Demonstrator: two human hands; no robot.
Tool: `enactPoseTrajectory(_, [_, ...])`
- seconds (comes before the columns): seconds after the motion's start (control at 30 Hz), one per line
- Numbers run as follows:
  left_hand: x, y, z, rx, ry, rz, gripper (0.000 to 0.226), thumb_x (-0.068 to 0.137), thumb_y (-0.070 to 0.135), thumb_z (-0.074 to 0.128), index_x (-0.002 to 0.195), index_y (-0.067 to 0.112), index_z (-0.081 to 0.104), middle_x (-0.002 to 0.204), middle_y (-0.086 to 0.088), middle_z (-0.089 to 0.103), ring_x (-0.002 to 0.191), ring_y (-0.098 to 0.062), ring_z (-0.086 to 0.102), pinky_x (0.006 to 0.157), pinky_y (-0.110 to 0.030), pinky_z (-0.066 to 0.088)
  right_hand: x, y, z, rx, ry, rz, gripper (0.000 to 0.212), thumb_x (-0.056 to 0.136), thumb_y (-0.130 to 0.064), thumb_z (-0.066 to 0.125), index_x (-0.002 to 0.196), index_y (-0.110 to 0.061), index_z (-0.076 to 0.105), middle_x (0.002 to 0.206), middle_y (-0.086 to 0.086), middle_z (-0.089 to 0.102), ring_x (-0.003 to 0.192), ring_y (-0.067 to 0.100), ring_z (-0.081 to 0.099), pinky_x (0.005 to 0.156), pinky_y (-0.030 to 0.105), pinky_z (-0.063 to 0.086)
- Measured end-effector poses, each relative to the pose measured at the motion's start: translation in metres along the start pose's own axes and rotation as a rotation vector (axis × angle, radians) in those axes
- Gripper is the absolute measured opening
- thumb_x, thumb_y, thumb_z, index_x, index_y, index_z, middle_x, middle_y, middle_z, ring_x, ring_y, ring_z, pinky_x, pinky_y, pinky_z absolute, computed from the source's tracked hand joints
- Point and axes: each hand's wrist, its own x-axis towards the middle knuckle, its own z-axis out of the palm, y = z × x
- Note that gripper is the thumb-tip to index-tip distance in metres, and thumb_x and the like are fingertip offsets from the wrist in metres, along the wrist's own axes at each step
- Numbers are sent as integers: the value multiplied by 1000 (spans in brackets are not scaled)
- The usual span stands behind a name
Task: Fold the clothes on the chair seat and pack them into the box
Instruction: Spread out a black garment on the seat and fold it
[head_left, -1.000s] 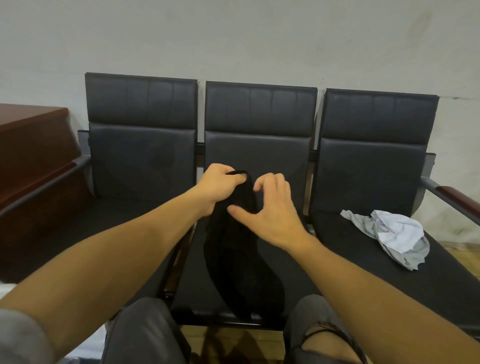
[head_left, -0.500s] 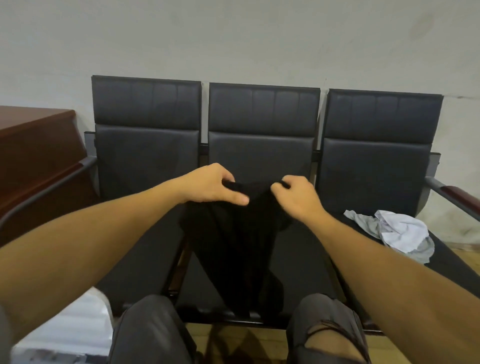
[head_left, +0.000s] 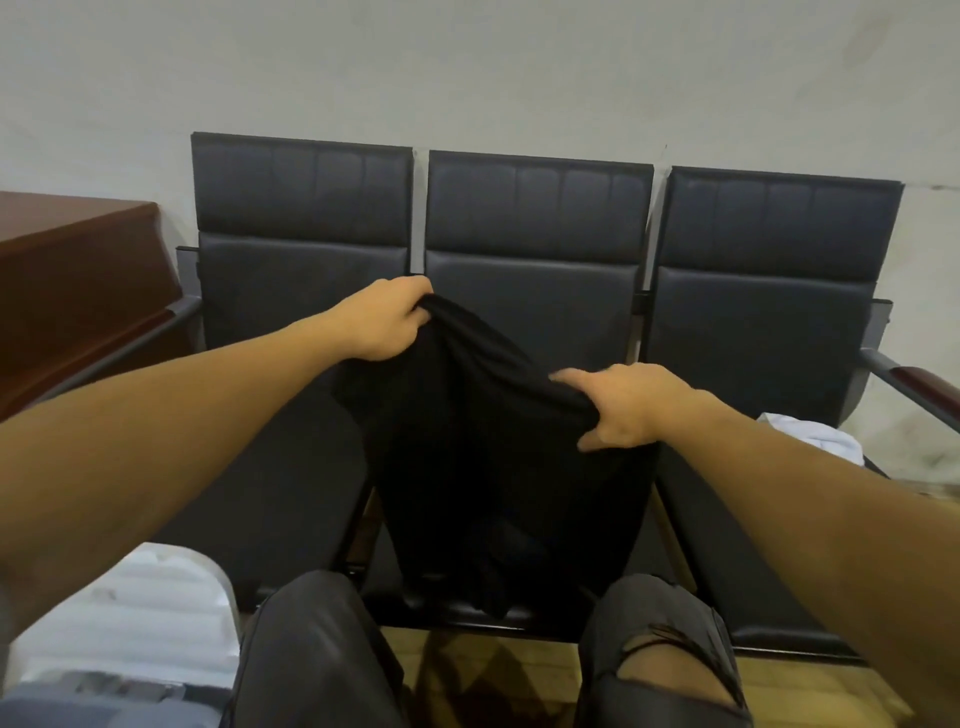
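Observation:
A black garment (head_left: 493, 467) hangs spread in front of the middle chair seat (head_left: 519, 618), its lower end reaching the seat's front edge. My left hand (head_left: 384, 325) grips its upper left corner, raised near the backrest. My right hand (head_left: 623, 405) grips the upper right edge, lower and further right. A white and grey garment (head_left: 810, 434) lies crumpled on the right seat, partly hidden behind my right forearm. At the lower left stands a white box (head_left: 130, 623) with folded white cloth in it.
Three joined black chairs (head_left: 779, 312) stand against a pale wall. A brown wooden cabinet (head_left: 78, 291) sits at the left. Metal armrests (head_left: 909, 379) with wooden tops flank the row. My knees in grey trousers (head_left: 311, 649) are at the bottom, over a wooden floor.
My hands have moved apart and spread the black garment wider; the left hand rose, the right hand shifted right and down. The view tilted down, and the white box came into sight.

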Motion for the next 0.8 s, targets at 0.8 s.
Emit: enactPoseTrajectory(0.8, [-14,-42,10,-229,-276,-72,22,87,47,76,94,27,74,79,10,75,72,-2,71,71,-20,52,18,22,-2,618,530,336,27,86,3,47,98,-18,60,93,5,58,87,31,58,73,38,45])
